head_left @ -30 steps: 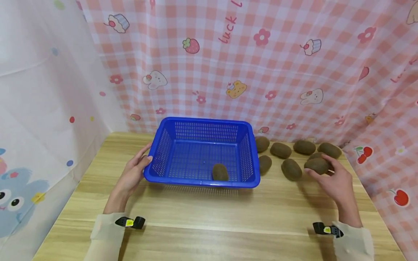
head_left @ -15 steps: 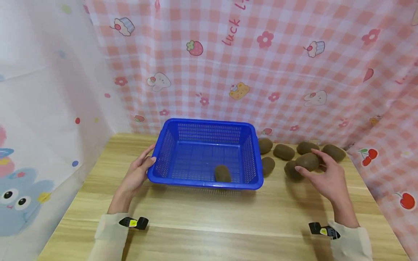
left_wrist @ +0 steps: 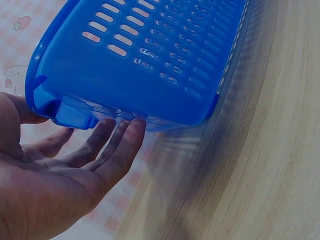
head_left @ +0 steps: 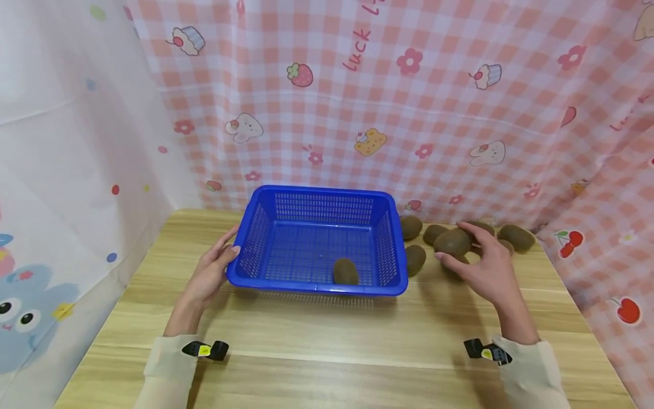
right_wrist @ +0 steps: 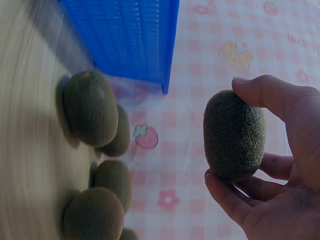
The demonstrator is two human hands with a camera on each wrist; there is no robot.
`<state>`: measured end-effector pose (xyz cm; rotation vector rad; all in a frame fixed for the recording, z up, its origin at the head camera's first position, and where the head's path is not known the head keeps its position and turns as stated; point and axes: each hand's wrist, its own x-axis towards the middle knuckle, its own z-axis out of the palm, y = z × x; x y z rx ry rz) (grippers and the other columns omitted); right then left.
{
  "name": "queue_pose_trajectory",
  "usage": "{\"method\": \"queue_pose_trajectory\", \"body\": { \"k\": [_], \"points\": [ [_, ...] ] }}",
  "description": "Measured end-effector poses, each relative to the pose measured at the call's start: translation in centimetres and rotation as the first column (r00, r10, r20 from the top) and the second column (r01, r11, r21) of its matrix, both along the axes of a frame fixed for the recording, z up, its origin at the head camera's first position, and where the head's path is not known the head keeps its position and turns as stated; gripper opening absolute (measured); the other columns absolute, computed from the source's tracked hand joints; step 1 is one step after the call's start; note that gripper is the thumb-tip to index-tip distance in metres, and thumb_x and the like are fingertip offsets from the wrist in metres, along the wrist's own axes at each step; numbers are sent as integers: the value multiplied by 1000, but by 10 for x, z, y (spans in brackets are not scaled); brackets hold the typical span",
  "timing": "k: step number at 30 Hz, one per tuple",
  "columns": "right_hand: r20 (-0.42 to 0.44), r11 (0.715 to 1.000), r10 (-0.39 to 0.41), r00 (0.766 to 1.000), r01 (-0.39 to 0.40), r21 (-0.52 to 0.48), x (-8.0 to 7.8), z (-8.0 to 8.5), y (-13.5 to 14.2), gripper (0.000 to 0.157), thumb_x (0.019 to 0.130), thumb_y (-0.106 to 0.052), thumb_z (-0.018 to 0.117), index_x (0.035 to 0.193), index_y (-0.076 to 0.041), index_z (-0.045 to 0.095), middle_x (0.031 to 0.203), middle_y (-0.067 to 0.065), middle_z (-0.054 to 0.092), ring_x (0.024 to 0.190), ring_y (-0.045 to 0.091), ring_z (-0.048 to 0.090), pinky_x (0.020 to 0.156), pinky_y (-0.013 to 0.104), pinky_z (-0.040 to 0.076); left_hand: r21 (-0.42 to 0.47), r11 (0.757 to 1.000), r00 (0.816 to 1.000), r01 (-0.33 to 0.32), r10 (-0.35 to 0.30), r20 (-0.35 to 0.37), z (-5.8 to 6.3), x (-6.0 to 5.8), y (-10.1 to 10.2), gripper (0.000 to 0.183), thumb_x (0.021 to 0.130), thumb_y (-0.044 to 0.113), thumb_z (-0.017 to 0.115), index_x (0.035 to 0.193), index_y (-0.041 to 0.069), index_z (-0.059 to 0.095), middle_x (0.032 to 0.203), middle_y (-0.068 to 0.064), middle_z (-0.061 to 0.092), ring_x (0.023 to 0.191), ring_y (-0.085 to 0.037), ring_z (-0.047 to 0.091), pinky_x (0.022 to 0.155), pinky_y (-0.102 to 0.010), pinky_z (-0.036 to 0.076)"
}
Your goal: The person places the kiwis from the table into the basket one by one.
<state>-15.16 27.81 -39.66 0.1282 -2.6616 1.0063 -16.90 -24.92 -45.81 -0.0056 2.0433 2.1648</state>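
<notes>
My right hand (head_left: 485,264) holds a brown fuzzy kiwi (head_left: 452,242) between thumb and fingers, raised above the other kiwis. In the right wrist view the held kiwi (right_wrist: 234,136) hangs clear of the table. With its thumb at the rim and its fingers against the outer side wall, my left hand (head_left: 210,271) grips the left end of a blue plastic basket (head_left: 317,288). The left wrist view shows those fingertips on the slotted basket (left_wrist: 120,80) from below. Inside, one kiwi (head_left: 346,272) lies near the front wall.
Several kiwis lie on the wooden table (head_left: 306,346) right of the basket, among them one kiwi (head_left: 415,260) beside its right wall and another kiwi (head_left: 516,237) at the far right. A pink checked curtain (head_left: 327,113) hangs directly behind the table.
My right hand has lifted the kiwi from the right-hand group and carried it left towards the basket. The left hand and basket stay in place.
</notes>
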Motion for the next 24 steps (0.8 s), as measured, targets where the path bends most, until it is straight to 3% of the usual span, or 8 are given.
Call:
{"method": "queue_pose_trajectory", "body": {
  "k": [3,15,24],
  "points": [
    [-1,999,38,999,-38,-3,-2,3,-7,78,85,-37,85,149,-7,52,144,21,57,123,40,60,99,57,50,3,1000,1000,2,-2,0,0,0,0,60,109,29,52,164,22,28,121,6,64,104,-9,66,83,-25,59],
    [-48,993,116,992,-115,31,-14,14,-31,76,82,-34,88,146,-8,55,140,19,62,123,37,60,97,55,50,8,1000,1000,9,-9,0,-1,0,-2,61,109,30,52,164,22,27,121,5,64,104,-9,67,84,-26,59],
    [4,989,142,990,-143,33,-24,27,-44,78,82,-42,87,148,-14,55,145,16,59,126,37,59,101,55,50,13,1000,1000,10,-10,-1,-2,-1,-1,61,109,30,52,164,23,28,119,6,65,104,-9,66,84,-25,59]
  ]
}}
